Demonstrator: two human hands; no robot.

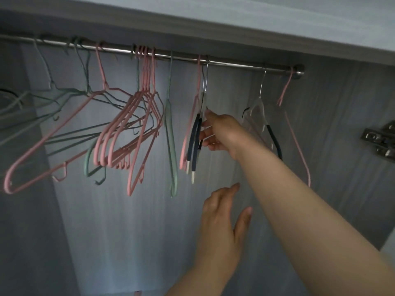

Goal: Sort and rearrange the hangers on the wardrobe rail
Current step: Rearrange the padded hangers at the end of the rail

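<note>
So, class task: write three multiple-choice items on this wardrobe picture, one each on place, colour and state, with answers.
1. The right hand reaches: A the green hanger; B the clear hangers with black grips; C the pink bunch.
2. The hanger nearest the rail's right end is: A pink; B green; C clear.
3. The left hand is: A gripping a hanger; B on the rail; C open, empty.
Answers: B, its fingers touch them; A, the pink hanger hangs last there; C, its straight fingers hold nothing.

Metal rail (235,65), perhaps twenty hangers (153,82)
</note>
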